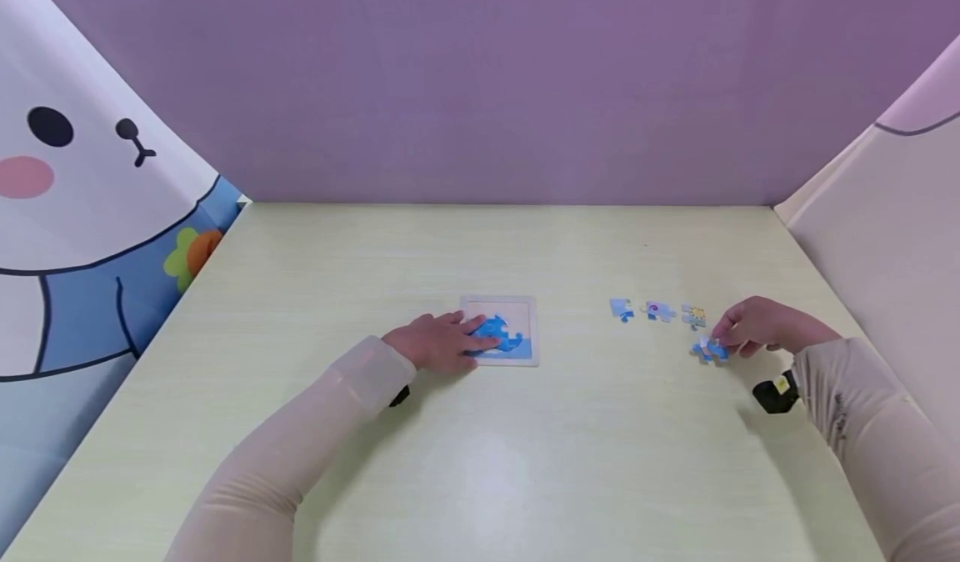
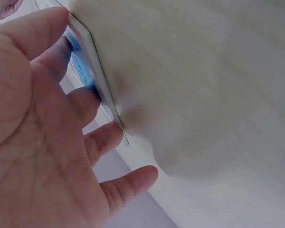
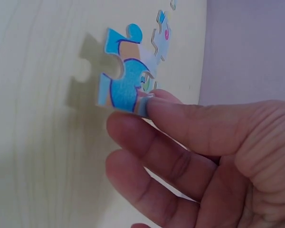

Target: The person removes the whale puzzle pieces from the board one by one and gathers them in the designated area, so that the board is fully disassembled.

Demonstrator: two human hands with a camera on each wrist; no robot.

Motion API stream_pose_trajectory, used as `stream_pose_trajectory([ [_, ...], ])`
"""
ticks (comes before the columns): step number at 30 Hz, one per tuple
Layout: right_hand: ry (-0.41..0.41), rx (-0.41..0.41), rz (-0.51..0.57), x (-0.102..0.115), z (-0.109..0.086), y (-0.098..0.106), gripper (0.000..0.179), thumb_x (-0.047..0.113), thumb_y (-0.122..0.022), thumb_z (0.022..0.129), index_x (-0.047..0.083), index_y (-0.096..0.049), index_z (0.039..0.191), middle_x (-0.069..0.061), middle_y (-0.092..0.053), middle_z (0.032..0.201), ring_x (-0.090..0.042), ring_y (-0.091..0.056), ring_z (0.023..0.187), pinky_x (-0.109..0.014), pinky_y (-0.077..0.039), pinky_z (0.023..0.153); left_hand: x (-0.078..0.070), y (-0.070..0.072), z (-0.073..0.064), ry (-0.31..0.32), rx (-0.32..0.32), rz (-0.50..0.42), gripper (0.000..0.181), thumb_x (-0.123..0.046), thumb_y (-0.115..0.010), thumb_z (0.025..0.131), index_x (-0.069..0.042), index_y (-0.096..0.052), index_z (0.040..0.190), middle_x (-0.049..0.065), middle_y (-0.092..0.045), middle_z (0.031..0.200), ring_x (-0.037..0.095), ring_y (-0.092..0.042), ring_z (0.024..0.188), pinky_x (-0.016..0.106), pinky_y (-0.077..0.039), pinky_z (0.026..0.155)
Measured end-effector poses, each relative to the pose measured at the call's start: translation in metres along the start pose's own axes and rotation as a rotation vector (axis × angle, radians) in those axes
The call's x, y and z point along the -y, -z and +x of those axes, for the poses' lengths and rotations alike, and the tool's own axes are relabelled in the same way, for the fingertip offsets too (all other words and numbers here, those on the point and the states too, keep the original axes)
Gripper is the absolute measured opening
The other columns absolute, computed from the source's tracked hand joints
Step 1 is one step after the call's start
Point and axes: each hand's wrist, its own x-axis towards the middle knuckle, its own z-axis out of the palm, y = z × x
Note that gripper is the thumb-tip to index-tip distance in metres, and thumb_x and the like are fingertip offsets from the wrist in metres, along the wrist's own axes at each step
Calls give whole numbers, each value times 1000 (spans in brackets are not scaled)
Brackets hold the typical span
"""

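My left hand (image 1: pixel 435 343) rests with extended fingers on the left side of a square puzzle frame (image 1: pixel 535 337). Blue assembled pieces (image 1: pixel 510 343) lie inside the frame, partly hidden under the fingers. In the left wrist view, several fingertips touch the frame's edge (image 2: pixel 92 52). Off to the right, my right hand (image 1: pixel 772 325) pinches a puzzle piece (image 3: pixel 126 83) between thumb and finger, lifted off the table. That piece is blue with tan and white patches and purple lines.
Three loose puzzle pieces lie in a row between frame and right hand: a blue one (image 1: pixel 619 307), one with a pink swirl (image 1: pixel 658 311), and one with yellow (image 1: pixel 694 315). A purple panel (image 1: pixel 510 87) stands along the back of the pale table (image 1: pixel 337 253).
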Motion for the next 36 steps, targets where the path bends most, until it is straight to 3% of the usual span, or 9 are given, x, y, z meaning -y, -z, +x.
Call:
stream_pose_trajectory([
  [14,-17,-2,16,-5,5,-1,25,12,-60,89,-8,-63,103,5,-65,73,-13,-59,64,-22,-33,49,0,2,-2,4,2,7,52,-42,-42,101,-39,-27,150,-4,-11,160,29,-12,146,54,-24,109],
  [27,-30,-3,29,-6,8,-7,23,12,-58,91,-7,-63,104,5,-62,70,-13,-57,62,-23,-33,50,-1,1,0,18,4,38,52,-43,-42,100,-41,-26,150,-6,-11,160,27,-14,145,52,-27,109],
  [36,-44,4,27,-3,10,-10,17,12,-57,91,-2,-65,96,6,-61,68,-12,-56,61,-23,-32,51,-2,1,-2,16,5,30,52,-44,-42,100,-42,-26,150,-7,-10,160,27,-13,146,53,-24,109],
])
